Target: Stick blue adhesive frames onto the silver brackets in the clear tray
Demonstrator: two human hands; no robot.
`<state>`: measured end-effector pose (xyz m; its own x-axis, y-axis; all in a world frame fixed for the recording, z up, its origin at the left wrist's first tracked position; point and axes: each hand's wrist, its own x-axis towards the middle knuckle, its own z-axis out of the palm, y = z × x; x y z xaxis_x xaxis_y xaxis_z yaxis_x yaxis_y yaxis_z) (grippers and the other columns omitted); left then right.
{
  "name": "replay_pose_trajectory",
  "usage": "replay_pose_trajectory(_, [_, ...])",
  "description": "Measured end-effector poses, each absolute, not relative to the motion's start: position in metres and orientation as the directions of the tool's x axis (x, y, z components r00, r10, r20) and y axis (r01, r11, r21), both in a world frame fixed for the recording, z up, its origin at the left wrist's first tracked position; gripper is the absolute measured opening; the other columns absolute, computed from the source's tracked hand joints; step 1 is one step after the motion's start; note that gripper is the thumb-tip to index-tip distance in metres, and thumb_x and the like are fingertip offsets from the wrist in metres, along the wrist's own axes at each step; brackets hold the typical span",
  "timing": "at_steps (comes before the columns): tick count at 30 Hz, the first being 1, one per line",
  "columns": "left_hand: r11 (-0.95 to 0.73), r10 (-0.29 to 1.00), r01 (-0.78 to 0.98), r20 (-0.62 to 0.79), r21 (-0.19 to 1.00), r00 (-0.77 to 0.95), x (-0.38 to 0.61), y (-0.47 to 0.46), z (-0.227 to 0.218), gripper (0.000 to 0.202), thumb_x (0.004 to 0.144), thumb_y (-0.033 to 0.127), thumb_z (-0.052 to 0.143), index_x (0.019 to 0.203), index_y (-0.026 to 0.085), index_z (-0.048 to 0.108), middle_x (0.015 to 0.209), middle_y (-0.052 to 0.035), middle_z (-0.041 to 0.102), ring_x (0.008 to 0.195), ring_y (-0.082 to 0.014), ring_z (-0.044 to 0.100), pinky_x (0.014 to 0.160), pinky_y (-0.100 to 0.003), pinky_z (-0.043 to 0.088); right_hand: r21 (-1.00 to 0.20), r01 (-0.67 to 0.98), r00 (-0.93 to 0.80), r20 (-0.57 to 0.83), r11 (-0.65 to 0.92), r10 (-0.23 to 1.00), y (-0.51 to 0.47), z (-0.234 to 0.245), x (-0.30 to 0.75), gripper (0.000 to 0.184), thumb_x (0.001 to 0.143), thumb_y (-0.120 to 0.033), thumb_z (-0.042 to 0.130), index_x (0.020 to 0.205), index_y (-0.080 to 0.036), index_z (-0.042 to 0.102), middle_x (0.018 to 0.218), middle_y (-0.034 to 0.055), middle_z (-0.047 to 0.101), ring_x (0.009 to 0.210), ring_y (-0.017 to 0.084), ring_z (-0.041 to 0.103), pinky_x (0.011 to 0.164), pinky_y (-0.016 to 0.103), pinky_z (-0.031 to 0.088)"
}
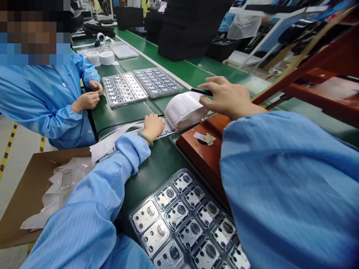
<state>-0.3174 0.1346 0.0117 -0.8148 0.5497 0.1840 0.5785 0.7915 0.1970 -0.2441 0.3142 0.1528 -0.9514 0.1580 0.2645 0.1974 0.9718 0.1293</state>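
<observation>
My left hand, with a green bangle on its wrist, lies on a white label strip running over the green bench top. The strip leads towards a fat roll of white labels just to the right of that hand. My right hand is raised over the roll, its fingers around a thin black tool. The tool's type is hidden, and it does not touch the roll. Below my hands lies a clear tray of silver metal plates.
Two more silver plate trays sit further along the bench. A co-worker in a blue smock works at its left side. White tape rolls stand beyond. A red-brown board lies on the right; cardboard with plastic film lies on the left.
</observation>
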Motion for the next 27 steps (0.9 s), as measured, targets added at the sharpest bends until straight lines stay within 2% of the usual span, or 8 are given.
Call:
replay_pose_trajectory(2, [0.804, 0.536, 0.559, 0.158, 0.203, -0.829, -0.319, 0.141, 0.011, 0.037, 0.086, 0.042, 0.056, 0.106, 0.012, 0.063, 0.117, -0.0176, 0.058, 0.115, -0.0329, 0.047, 0.094, -0.043, 0.036, 0.099, 0.177, -0.948, 0.284, 0.979, 0.143, 0.308, 0.151, -0.250, 0.045, 0.089, -0.044, 0.047, 0.127, -0.025, 0.058, 0.144, 0.0069, 0.045, 0.109, 0.033, 0.057, 0.083, 0.046, 0.047])
replay_pose_trajectory(6, [0.836, 0.492, 0.501, 0.100, 0.225, -0.865, -0.319, 0.147, 0.010, 0.057, 0.079, 0.052, 0.062, 0.122, 0.015, 0.056, 0.126, -0.0195, 0.052, 0.118, -0.0351, 0.044, 0.094, -0.046, 0.036, 0.064, 0.179, -0.960, 0.230, 0.982, 0.160, 0.295, 0.142, -0.264, 0.048, 0.088, -0.052, 0.045, 0.127, -0.028, 0.059, 0.141, 0.0054, 0.047, 0.108, 0.034, 0.058, 0.085, 0.048, 0.047])
replay_pose_trajectory(9, [0.834, 0.496, 0.501, 0.083, 0.231, -0.864, -0.316, 0.146, 0.011, 0.057, 0.079, 0.055, 0.061, 0.123, 0.019, 0.055, 0.138, -0.0168, 0.044, 0.128, -0.0348, 0.035, 0.099, -0.045, 0.033, 0.053, 0.155, -0.966, 0.215, 0.986, 0.140, 0.291, 0.136, -0.268, 0.047, 0.088, -0.052, 0.045, 0.127, -0.029, 0.059, 0.140, 0.0049, 0.048, 0.111, 0.034, 0.056, 0.087, 0.048, 0.046])
replay_pose_trajectory(11, [0.833, 0.496, 0.503, 0.092, 0.231, -0.864, -0.313, 0.146, 0.015, 0.058, 0.081, 0.054, 0.060, 0.125, 0.018, 0.052, 0.143, -0.0162, 0.037, 0.132, -0.0334, 0.030, 0.103, -0.043, 0.029, 0.055, 0.119, -0.968, 0.227, 0.991, 0.104, 0.291, 0.132, -0.267, 0.046, 0.088, -0.050, 0.045, 0.126, -0.029, 0.059, 0.140, 0.0046, 0.048, 0.114, 0.033, 0.055, 0.087, 0.047, 0.046])
replay_pose_trajectory(14, [0.846, 0.478, 0.477, 0.056, 0.239, -0.876, -0.312, 0.146, 0.021, 0.060, 0.083, 0.055, 0.056, 0.124, 0.011, 0.052, 0.134, -0.0198, 0.044, 0.126, -0.0325, 0.037, 0.103, -0.040, 0.030, 0.045, 0.126, -0.972, 0.207, 0.991, 0.114, 0.291, 0.125, -0.264, 0.044, 0.087, -0.047, 0.046, 0.124, -0.028, 0.060, 0.138, 0.0047, 0.050, 0.112, 0.033, 0.056, 0.086, 0.045, 0.046])
replay_pose_trajectory(18, [0.872, 0.446, 0.420, -0.057, 0.251, -0.893, -0.319, 0.148, 0.026, 0.068, 0.081, 0.058, 0.058, 0.122, 0.005, 0.053, 0.130, -0.0257, 0.046, 0.123, -0.0359, 0.041, 0.101, -0.044, 0.035, -0.005, 0.175, -0.970, 0.173, 0.985, 0.173, 0.294, 0.119, -0.262, 0.046, 0.086, -0.046, 0.045, 0.128, -0.031, 0.056, 0.136, 0.0049, 0.052, 0.110, 0.034, 0.056, 0.085, 0.047, 0.046])
replay_pose_trajectory(24, [0.855, 0.482, 0.425, -0.153, 0.297, -0.863, -0.332, 0.151, 0.029, 0.057, 0.074, 0.052, 0.069, 0.119, 0.019, 0.057, 0.139, -0.0162, 0.043, 0.130, -0.0343, 0.039, 0.104, -0.043, 0.035, 0.008, 0.157, -0.975, 0.164, 0.988, 0.154, 0.298, 0.115, -0.262, 0.046, 0.088, -0.045, 0.044, 0.131, -0.029, 0.053, 0.138, 0.0061, 0.049, 0.112, 0.034, 0.056, 0.086, 0.048, 0.045])
replay_pose_trajectory(27, [0.884, 0.418, 0.344, -0.206, 0.316, -0.885, -0.341, 0.156, 0.029, 0.064, 0.072, 0.052, 0.070, 0.124, 0.019, 0.052, 0.140, -0.0191, 0.042, 0.125, -0.0372, 0.046, 0.099, -0.047, 0.039, 0.039, 0.135, -0.982, 0.134, 0.990, 0.129, 0.301, 0.113, -0.263, 0.047, 0.091, -0.044, 0.041, 0.134, -0.027, 0.049, 0.142, 0.0083, 0.046, 0.111, 0.034, 0.056, 0.086, 0.048, 0.045])
